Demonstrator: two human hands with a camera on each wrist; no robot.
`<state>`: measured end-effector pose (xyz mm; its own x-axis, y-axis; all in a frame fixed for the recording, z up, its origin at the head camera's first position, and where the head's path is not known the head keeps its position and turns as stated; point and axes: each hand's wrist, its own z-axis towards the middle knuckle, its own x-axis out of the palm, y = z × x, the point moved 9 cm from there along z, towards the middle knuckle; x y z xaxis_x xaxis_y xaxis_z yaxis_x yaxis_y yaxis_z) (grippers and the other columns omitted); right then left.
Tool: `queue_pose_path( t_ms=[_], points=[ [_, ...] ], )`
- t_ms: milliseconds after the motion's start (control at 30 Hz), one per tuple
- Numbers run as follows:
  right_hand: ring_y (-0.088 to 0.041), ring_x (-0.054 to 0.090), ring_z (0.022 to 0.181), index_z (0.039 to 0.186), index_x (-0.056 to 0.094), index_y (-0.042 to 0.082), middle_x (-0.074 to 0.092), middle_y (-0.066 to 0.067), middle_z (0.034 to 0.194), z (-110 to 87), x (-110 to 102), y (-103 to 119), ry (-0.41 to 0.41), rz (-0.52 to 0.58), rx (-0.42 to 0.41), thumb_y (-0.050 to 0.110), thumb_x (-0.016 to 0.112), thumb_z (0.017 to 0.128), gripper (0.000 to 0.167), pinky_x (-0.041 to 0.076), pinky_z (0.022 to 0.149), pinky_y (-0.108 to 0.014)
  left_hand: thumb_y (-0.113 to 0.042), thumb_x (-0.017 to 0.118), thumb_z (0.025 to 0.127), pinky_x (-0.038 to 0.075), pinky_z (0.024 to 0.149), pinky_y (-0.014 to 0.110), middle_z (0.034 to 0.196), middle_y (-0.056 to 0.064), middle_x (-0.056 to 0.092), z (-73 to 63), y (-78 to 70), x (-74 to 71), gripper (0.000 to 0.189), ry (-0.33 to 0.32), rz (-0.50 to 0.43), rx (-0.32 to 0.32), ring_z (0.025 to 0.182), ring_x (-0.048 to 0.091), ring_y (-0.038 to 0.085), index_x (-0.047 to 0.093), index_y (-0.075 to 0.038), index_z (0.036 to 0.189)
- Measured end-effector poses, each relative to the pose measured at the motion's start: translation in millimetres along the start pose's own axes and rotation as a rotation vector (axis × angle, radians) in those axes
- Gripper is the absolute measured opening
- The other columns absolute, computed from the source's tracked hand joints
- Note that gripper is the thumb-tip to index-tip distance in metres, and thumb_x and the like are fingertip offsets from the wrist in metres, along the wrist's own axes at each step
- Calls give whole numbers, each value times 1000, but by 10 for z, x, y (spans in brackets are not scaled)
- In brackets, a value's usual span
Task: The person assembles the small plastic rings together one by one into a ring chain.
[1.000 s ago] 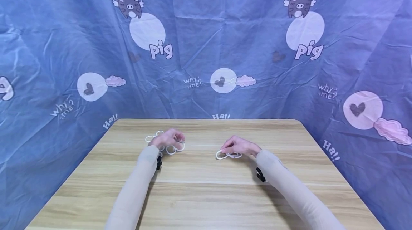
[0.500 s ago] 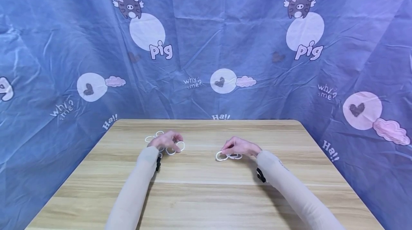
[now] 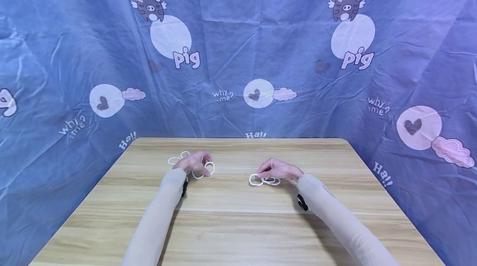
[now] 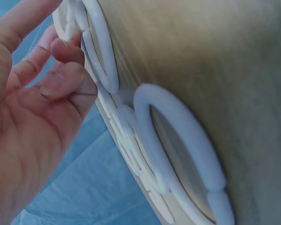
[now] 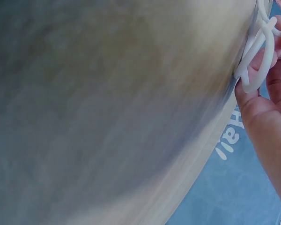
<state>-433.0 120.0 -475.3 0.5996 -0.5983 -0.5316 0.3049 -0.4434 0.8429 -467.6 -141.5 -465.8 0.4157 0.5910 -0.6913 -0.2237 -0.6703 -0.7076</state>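
White plastic split rings lie on the wooden table in two groups. At the left group, my left hand (image 3: 195, 161) pinches one ring (image 3: 214, 168) by its edge, and it stands tilted up. Beside that hand, another ring (image 4: 105, 42) lies flat in the left wrist view, with a larger-looking ring (image 4: 187, 126) nearer the camera. My right hand (image 3: 275, 168) pinches a tilted ring (image 3: 255, 185) between thumb and fingers. It appears hooked to further rings (image 3: 275, 183) partly under that hand. The right wrist view shows these crossing rings (image 5: 267, 61) at the fingertips.
Several more white rings (image 3: 173, 163) lie beyond and under the left wrist. The wooden table (image 3: 238, 233) extends toward me and to both sides. A blue printed cloth (image 3: 231, 51) hangs behind it and along the sides.
My left hand has drawn its fingers in around the rightmost ring of the left group and tipped it up. My right hand has hardly moved, its ring now slightly more upright.
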Motion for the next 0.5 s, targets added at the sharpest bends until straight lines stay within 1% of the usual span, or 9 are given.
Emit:
queue_pose_path(
  t_ms=[133,233,300,400,500],
  points=[
    [-9,62,80,104,74,0,73,-7,96,-5,-2,-33,-2,6,2,12,70,90,19,49,73,-19,7,80,69,46,73,26,86,9,61,4,-72,33,49,31,-22,70,77,56,15,53,3,109],
    [-10,62,79,104,74,1,73,-7,95,-12,-5,-58,-3,16,16,12,70,90,19,50,72,-20,6,77,74,47,66,25,77,5,59,16,-120,44,41,36,-22,123,70,56,12,53,3,107],
    [-11,62,79,104,74,2,73,-6,95,-20,-7,-71,-2,26,36,13,70,89,19,50,72,-21,4,75,78,49,63,25,75,3,58,30,-129,44,33,28,-41,130,66,57,12,55,2,104],
    [-13,63,81,105,74,3,73,-6,97,-27,-5,-64,0,37,54,13,70,90,19,50,74,-23,1,72,83,52,60,26,74,4,59,58,-110,41,21,9,-75,112,63,59,14,58,1,99],
    [-15,64,84,105,74,3,74,-7,99,-24,1,-40,2,41,50,13,70,90,19,51,76,-24,0,69,86,54,59,28,76,9,63,70,-94,66,18,13,-107,94,61,62,17,63,2,103]
  ],
)
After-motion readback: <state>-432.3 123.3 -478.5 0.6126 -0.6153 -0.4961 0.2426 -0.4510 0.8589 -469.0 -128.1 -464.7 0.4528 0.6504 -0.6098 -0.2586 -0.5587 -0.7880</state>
